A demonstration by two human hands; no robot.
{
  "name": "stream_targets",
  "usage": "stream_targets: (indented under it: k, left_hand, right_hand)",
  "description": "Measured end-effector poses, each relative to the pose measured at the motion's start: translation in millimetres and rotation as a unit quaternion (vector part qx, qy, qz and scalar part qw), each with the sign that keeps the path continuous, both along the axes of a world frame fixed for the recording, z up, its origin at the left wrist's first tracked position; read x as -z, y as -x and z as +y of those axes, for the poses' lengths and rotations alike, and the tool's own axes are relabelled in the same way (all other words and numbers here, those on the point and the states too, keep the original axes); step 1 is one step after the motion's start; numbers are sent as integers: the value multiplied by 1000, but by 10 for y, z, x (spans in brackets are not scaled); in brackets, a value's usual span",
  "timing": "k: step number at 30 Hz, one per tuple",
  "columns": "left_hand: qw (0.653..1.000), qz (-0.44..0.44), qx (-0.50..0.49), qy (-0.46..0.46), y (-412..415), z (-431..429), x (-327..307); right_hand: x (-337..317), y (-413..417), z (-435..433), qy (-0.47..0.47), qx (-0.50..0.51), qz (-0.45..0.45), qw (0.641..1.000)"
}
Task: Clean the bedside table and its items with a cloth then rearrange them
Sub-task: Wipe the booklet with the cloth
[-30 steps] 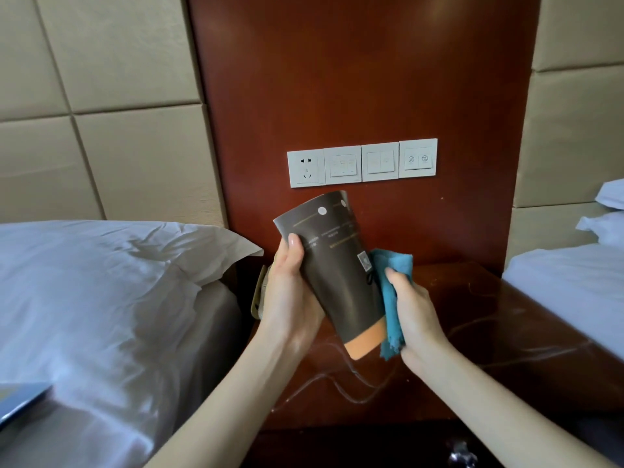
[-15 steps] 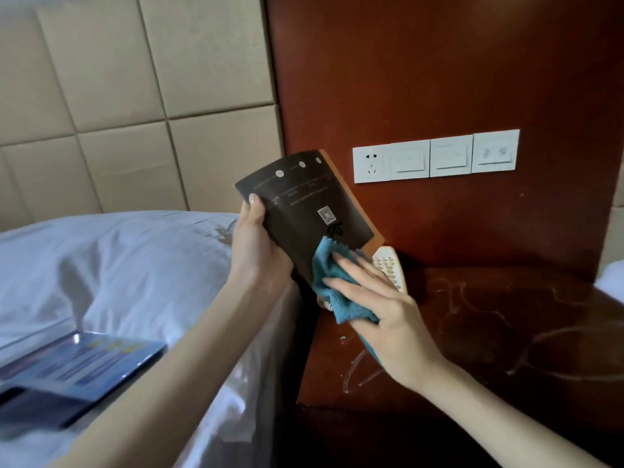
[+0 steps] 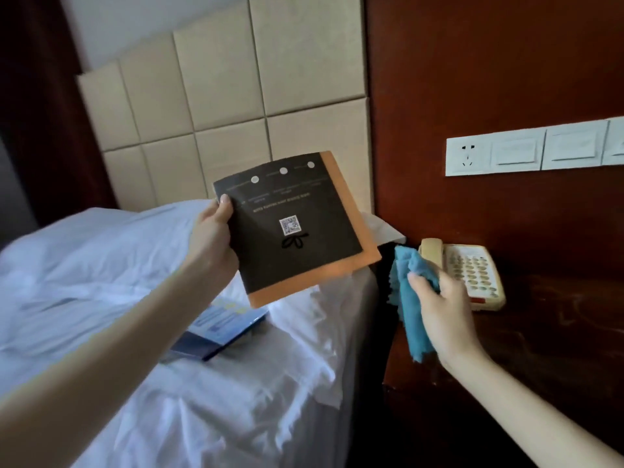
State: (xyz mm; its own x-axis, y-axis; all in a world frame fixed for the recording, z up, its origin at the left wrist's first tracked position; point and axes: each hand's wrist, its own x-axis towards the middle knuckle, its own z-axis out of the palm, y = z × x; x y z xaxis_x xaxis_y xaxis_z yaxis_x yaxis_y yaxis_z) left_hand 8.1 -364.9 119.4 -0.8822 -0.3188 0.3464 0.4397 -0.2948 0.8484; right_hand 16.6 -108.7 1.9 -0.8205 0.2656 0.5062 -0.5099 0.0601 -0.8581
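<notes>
Two hands here. One dark card (image 3: 297, 228) in the left hand (image 3: 211, 241), one blue cloth (image 3: 410, 298) in the right hand (image 3: 439, 315). One telephone (image 3: 472, 275) just beyond the right hand, one blue booklet (image 3: 219, 329) beneath the left.

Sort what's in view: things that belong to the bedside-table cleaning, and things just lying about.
Job: blue cloth in the right hand; dark card in the left hand; telephone; bedside table.
Lying about: white bedding; wall socket panel; padded headboard; blue booklet on the bed (unsure).
</notes>
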Motion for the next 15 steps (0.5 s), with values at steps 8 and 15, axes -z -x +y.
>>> stream_targets:
  k: [8,15]
  left_hand:
    - [967,-122,-179,133,54,-1040,267]
    - [907,-217,-301,199,125,-1737,549]
  right_hand:
    - [7,73,-274,117,-19,-26,993]
    - [-15,45,-300,113,-52,-29,992]
